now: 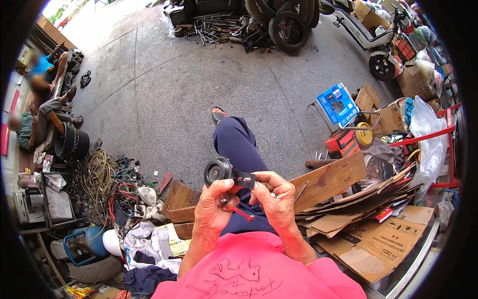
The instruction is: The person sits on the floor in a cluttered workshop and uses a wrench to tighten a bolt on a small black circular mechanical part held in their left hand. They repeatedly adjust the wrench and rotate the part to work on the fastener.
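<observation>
A round black disc horn (217, 171) with a flat black metal bracket (244, 179) is held up in front of my lap. Its round body rests against my left hand (213, 203), whose thumb presses near the joint with the bracket while the other fingers curl underneath. My right hand (273, 193) pinches the slotted end of the bracket between thumb and fingers. Below the bracket, a thin red piece (243, 214) sticks out from my left fingers. Whether it is joined to the horn is hidden.
Flattened cardboard (383, 244) and a wooden plank (331, 182) lie to the right, near a blue box (337, 105). Coiled cables (99, 172) and cloths (149, 244) heap up on the left. Two people sit at far left; a white scooter (366, 35) stands far right.
</observation>
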`<action>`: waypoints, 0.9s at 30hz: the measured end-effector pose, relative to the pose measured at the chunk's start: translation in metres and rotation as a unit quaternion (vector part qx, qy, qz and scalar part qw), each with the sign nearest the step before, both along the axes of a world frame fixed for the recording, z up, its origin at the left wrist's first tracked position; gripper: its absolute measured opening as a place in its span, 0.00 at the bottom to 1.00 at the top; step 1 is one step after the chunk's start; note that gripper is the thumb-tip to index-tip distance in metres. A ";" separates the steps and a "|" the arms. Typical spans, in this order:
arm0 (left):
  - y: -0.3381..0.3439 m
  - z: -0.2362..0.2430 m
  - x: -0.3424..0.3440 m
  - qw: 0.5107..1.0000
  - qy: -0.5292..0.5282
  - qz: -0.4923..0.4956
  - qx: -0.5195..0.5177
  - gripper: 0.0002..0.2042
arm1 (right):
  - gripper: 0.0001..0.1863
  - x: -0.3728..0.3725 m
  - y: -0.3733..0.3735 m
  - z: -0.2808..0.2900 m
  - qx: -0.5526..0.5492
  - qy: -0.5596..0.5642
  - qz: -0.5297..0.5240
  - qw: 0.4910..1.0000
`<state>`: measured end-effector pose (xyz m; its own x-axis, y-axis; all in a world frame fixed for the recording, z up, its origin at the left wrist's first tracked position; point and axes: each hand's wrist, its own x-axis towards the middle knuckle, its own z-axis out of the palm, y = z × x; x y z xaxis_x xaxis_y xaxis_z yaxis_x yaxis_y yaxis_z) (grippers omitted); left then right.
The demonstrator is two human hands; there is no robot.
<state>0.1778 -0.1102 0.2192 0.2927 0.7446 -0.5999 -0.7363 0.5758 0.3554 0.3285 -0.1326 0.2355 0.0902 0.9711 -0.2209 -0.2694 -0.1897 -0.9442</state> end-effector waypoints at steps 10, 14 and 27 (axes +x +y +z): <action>0.000 -0.008 -0.005 0.994 -0.105 0.023 0.011 0.19 | 0.10 0.009 0.005 -0.007 -0.043 0.071 0.021 0.996; -0.001 -0.002 -0.004 0.993 0.073 0.042 0.082 0.17 | 0.09 0.011 0.001 -0.004 -0.006 -0.099 -0.047 0.994; -0.011 0.003 0.022 0.931 0.293 0.109 0.190 0.12 | 0.08 -0.012 -0.003 -0.006 0.154 -0.457 -0.038 0.875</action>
<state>0.1994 -0.1215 0.2218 -0.1838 0.9393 -0.2898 -0.4364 0.1862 0.8803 0.3167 -0.1360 0.2291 0.1607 0.9553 0.2482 0.6237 0.0966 -0.7757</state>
